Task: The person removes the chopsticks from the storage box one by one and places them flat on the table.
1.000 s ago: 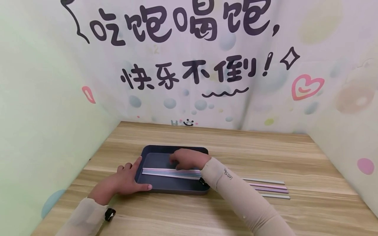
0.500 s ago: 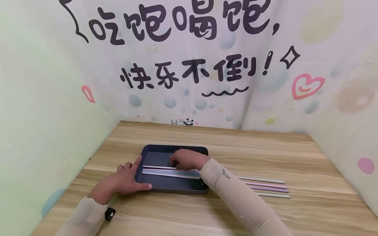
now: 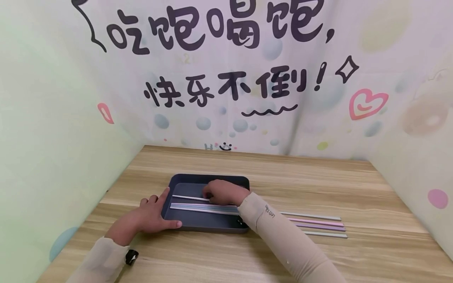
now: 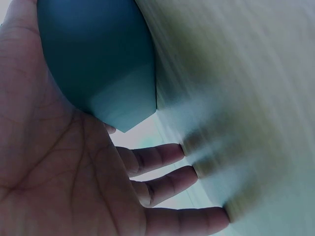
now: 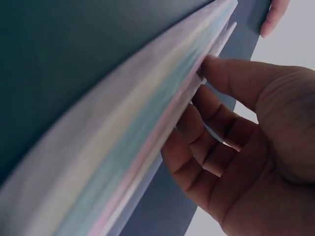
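A slim white stick (image 3: 189, 197) is held inside a shallow, rectangular, dark blue-grey tray (image 3: 209, 221), its left end raised near the tray's left wall. It is pinched between the thumb and fingers of the right hand (image 3: 226, 192), which is placed over the far half of the tray. On the tray's floor, a flat row of slender pastel sticks (image 3: 198, 207) is laid lengthwise, with white, yellow, blue and pink shown in the right wrist view; its right end is hidden by a beige sleeve (image 3: 283, 236).

The tray's near left corner is bracketed by the left hand (image 3: 152, 215): the thumb is laid along the near side, the index finger is stretched along the left wall, and the other fingers are spread apart, straight, outside the tray.

To the right of the tray, pale, pink and purple sticks (image 3: 327, 227) are set side by side on the light wood-grain table (image 3: 283, 173), partly covered by the sleeve. Beyond the tray, a white backdrop (image 3: 212, 106) is printed with large black characters.
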A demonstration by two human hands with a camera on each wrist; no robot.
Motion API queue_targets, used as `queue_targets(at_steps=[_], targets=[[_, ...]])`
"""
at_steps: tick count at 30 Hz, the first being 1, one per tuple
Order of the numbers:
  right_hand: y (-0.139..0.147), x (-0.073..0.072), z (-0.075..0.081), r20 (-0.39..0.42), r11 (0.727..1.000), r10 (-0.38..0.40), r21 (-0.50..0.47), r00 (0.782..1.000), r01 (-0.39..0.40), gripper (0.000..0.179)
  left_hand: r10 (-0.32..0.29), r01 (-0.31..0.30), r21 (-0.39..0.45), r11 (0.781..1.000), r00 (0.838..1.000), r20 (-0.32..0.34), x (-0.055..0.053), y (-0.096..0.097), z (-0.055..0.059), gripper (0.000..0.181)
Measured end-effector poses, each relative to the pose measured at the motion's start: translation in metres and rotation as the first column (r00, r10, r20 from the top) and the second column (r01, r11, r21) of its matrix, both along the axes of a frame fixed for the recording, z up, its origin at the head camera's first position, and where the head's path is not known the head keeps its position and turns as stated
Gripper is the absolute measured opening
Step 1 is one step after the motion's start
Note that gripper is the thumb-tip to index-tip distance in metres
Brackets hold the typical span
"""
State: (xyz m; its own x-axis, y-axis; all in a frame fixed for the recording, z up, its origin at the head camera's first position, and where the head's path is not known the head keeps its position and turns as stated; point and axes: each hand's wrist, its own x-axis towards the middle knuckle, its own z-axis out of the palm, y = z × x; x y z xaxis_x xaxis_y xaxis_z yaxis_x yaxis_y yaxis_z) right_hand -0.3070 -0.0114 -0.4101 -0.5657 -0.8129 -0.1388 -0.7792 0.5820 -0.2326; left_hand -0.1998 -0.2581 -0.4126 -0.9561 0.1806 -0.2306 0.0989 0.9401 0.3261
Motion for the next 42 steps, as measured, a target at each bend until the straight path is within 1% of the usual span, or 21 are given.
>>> queue_targets(at_steps=[5,11,15,21,28,34,42], targets=[[-0.002,0.002,0.0,-0.014,1.0,-0.007,-0.006,1.0,0.007,0.011,0.002,-0.002,0.002,1.0,1.0,0.001,0.001,0.0,0.0,0.127],[-0.003,0.003,0.0,-0.008,1.0,-0.007,-0.013,1.0,0.006,0.012,0.002,-0.002,-0.001,1.0,1.0,0.004,0.001,0.0,0.0,0.126],[-0.002,0.002,0.002,0.012,0.999,0.003,-0.036,1.0,-0.002,0.014,0.004,-0.004,0.0,1.0,1.0,0.005,0.001,0.0,0.001,0.127],[0.0,0.0,0.011,0.047,0.997,0.019,-0.07,0.999,-0.015,0.016,0.005,-0.005,0.0,1.0,1.0,0.006,0.001,0.001,0.001,0.127],[0.002,0.0,0.022,0.104,0.998,0.03,-0.063,0.994,-0.023,0.019,0.003,-0.003,0.0,1.0,1.0,0.005,0.001,0.001,0.002,0.126],[0.005,0.003,0.033,0.153,0.998,0.02,-0.06,0.988,-0.011,0.022,0.003,-0.003,-0.006,1.0,1.0,0.004,0.0,0.0,0.001,0.126],[0.013,0.002,0.047,0.168,0.998,0.039,-0.063,0.985,-0.029,0.023,0.008,-0.008,-0.001,1.0,1.0,0.003,0.001,0.001,0.002,0.126]])
